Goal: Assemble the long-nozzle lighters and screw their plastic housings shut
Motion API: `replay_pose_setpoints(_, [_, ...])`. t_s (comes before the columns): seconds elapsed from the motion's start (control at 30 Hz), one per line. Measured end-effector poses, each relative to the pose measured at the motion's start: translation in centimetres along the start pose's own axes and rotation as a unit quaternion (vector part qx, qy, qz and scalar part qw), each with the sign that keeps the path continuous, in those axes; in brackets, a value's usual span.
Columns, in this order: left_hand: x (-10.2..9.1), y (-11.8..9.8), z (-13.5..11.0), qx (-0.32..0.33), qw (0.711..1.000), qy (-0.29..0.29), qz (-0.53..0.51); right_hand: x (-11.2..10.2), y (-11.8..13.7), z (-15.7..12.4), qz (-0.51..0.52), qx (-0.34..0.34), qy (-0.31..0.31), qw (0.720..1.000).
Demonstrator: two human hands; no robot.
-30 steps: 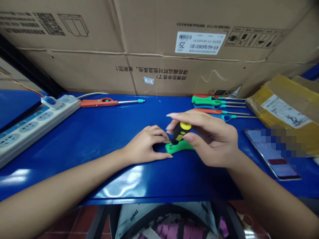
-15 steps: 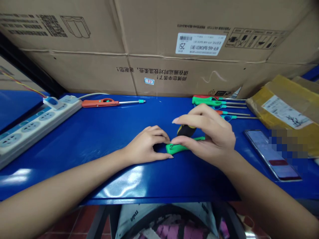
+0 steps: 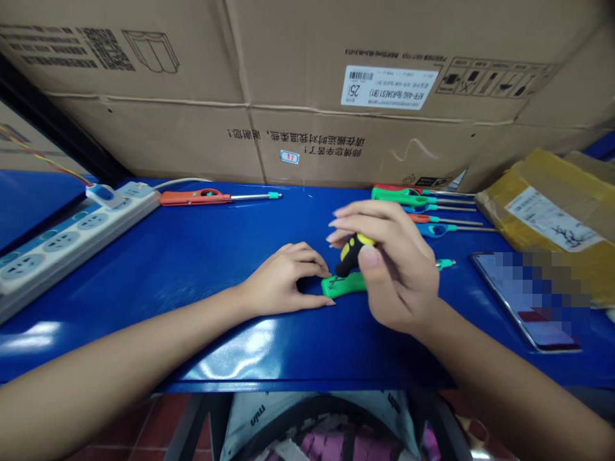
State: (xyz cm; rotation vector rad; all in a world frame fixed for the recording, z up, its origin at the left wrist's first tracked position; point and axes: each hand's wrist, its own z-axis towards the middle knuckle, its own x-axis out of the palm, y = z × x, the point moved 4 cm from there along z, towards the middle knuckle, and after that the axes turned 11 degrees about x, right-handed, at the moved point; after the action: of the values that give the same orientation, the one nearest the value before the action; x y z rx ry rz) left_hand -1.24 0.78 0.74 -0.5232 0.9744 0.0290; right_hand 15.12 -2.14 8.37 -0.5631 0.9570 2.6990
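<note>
A green long-necked lighter (image 3: 354, 283) lies on the blue tabletop (image 3: 230, 256), its butt end toward the left. My left hand (image 3: 283, 285) grips that end between the thumb and the fingers. Black with yellow patches, a stubby screwdriver (image 3: 352, 255) leans over the lighter, held by my right hand (image 3: 403, 269) with the thumb and curled fingers round its handle. The thin shaft reaches down to the lighter's body near its left end; the exact contact is too small to make out. My right hand hides the lighter's middle, and the teal tip shows beyond it.
An orange lighter (image 3: 195, 198) lies at the back left beside a white power strip (image 3: 79, 230). Several more lighters (image 3: 396, 194) are at the back right, near a yellow-taped parcel (image 3: 552, 211). A phone (image 3: 519, 301) lies at right. A large cardboard box (image 3: 298, 115) closes off the back.
My right hand has rolled and its fingers have shifted round the handle, so more of the screwdriver and the lighter's teal tip now show. My left hand has stayed in place.
</note>
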Motion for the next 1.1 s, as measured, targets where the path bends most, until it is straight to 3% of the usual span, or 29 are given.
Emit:
replay_pose_setpoints(0.07, [0.0,0.0,0.0,0.002,1.0,-0.002,-0.004,0.1,-0.4,0.1,0.044,0.06,0.058,0.996])
replay_pose_setpoints(0.13, [0.0,-0.1,0.0,0.0,1.0,-0.002,0.0,0.2,-0.6,0.2,0.084,0.068,0.07,0.992])
replay_pose_setpoints(0.27, [0.1,-0.2,0.1,-0.022,1.0,0.001,0.0,-0.1,-0.2,0.4,0.045,-0.019,-0.015,0.999])
replay_pose_setpoints(0.33, [0.0,-0.3,0.1,-0.028,1.0,0.001,-0.006,-0.3,0.3,0.4,-0.001,-0.044,-0.025,0.999])
replay_pose_setpoints(0.5, [0.0,-0.3,0.0,-0.022,1.0,-0.001,-0.011,-0.2,0.9,0.2,0.038,-0.025,0.11,0.993])
replay_pose_setpoints(0.7, [0.0,-0.1,0.1,-0.026,1.0,0.008,0.0,-0.9,0.4,0.4,-0.059,-0.069,-0.019,0.996])
replay_pose_setpoints(0.9, [-0.2,-0.3,0.1,-0.014,1.0,-0.007,0.019,-0.5,-0.3,0.4,0.014,-0.008,0.09,0.996])
replay_pose_setpoints(1.1, [-0.1,-0.2,0.1,-0.015,0.999,-0.011,0.033,-0.9,-0.5,0.6,-0.049,-0.041,-0.02,0.998])
